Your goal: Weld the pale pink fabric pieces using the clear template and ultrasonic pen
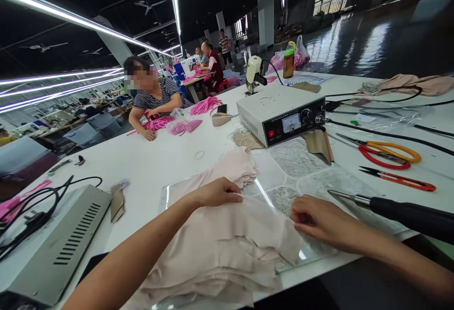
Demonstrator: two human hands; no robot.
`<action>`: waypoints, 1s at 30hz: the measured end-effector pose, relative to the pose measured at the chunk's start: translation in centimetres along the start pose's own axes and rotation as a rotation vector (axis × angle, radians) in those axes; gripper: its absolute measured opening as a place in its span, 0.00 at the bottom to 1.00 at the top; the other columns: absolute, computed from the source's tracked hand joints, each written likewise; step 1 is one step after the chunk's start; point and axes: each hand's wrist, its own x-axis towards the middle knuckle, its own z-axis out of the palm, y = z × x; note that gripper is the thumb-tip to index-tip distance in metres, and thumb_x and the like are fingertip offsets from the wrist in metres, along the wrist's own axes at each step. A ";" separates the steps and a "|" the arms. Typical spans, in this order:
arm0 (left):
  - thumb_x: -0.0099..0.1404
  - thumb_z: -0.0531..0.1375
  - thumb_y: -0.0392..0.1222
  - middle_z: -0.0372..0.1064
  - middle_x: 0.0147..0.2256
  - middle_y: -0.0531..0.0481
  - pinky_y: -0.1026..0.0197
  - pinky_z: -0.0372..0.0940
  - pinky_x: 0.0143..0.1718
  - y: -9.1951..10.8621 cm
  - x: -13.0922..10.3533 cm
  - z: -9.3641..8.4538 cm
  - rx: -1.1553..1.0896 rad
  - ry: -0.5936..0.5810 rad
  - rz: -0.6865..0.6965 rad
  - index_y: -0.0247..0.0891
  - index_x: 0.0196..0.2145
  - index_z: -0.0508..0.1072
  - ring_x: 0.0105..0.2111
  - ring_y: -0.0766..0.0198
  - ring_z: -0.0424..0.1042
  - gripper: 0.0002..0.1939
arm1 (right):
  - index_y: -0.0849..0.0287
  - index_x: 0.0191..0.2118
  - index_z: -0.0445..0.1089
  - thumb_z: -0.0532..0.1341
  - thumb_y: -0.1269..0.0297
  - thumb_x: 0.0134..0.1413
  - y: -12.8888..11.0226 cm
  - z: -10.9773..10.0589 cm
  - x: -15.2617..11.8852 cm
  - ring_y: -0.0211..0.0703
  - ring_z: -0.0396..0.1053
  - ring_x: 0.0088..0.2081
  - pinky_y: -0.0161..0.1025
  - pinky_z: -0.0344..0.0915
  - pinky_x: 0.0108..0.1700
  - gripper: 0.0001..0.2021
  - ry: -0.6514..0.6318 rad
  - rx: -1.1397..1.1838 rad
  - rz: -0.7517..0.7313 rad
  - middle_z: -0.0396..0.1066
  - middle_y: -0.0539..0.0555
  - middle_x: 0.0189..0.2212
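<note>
A pale pink fabric piece [244,220] lies over a loose stack of the same fabric [213,272] on a clear sheet [308,248] at the table's near edge. My left hand [218,191] pinches the far edge of this piece between thumb and fingers. At its right corner, my right hand [315,220] has its fingers curled and closed on the fabric; the fingertips are partly hidden. Beyond my left hand is a second pile of pale pink pieces [234,165]. A black-handled tool with a pointed metal tip [386,208] lies just right of my right hand.
Red-and-yellow-handled scissors [386,151] and orange thread snips [400,177] lie at the right. A control box [283,116] with a dial and cables stands ahead; another grey box [64,243] is at left. Across the table a person [159,97] handles pink strips [159,123].
</note>
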 end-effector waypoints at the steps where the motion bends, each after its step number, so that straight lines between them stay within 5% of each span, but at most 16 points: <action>1: 0.57 0.58 0.56 0.63 0.26 0.54 0.67 0.55 0.27 0.2 0.0 -0.2 -0.012 0.054 0.026 0.35 0.28 0.71 0.26 0.70 0.59 0.19 | 0.56 0.26 0.63 0.55 0.62 0.52 0.1 -0.1 0.2 0.42 0.63 0.31 0.38 0.58 0.33 0.07 0.042 0.011 0.001 0.67 0.52 0.28; 6: 0.58 0.57 0.58 0.63 0.26 0.54 0.68 0.55 0.24 0.7 -0.2 -1.1 -0.124 0.267 0.055 0.34 0.30 0.71 0.24 0.71 0.58 0.21 | 0.56 0.29 0.61 0.53 0.56 0.55 0.7 -1.8 1.3 0.39 0.62 0.28 0.37 0.58 0.31 0.10 0.319 0.232 0.083 0.66 0.49 0.26; 15: 0.56 0.60 0.58 0.61 0.25 0.54 0.68 0.56 0.24 2.1 -3.2 -0.3 -0.387 -0.026 -0.040 0.34 0.29 0.66 0.23 0.72 0.59 0.21 | 0.57 0.32 0.65 0.60 0.49 0.48 -0.7 -5.0 -0.3 0.32 0.57 0.18 0.33 0.57 0.22 0.15 0.226 0.742 0.184 0.61 0.45 0.20; 18: 0.60 0.57 0.54 0.63 0.25 0.53 0.67 0.56 0.25 1.4 -2.7 0.4 -0.073 -0.070 -0.099 0.34 0.28 0.68 0.24 0.70 0.61 0.17 | 0.58 0.34 0.68 0.59 0.53 0.49 0.6 -3.8 0.6 0.37 0.63 0.21 0.36 0.62 0.26 0.13 0.190 0.508 0.228 0.68 0.50 0.24; 20: 0.62 0.56 0.48 0.66 0.28 0.51 0.65 0.57 0.27 0.9 -2.1 1.0 0.282 0.033 -0.089 0.35 0.29 0.71 0.26 0.67 0.63 0.13 | 0.59 0.40 0.70 0.58 0.55 0.49 1.8 -2.4 1.0 0.46 0.71 0.33 0.42 0.67 0.36 0.15 0.273 0.257 0.218 0.73 0.57 0.37; 24: 0.65 0.52 0.39 0.71 0.41 0.46 0.60 0.63 0.40 0.9 -1.0 3.1 0.641 0.255 0.135 0.39 0.39 0.74 0.38 0.61 0.70 0.12 | 0.60 0.49 0.69 0.53 0.55 0.55 3.2 0.1 -0.2 0.53 0.66 0.54 0.48 0.65 0.52 0.21 0.469 0.010 0.163 0.65 0.62 0.55; 30: 0.69 0.46 0.39 0.64 0.56 0.43 0.53 0.57 0.58 2.0 2.5 7.0 0.730 0.215 0.638 0.36 0.52 0.68 0.57 0.56 0.62 0.18 | 0.54 0.45 0.73 0.51 0.59 0.59 4.5 2.3 -4.2 0.49 0.70 0.50 0.47 0.69 0.51 0.16 0.646 -0.145 0.053 0.71 0.57 0.50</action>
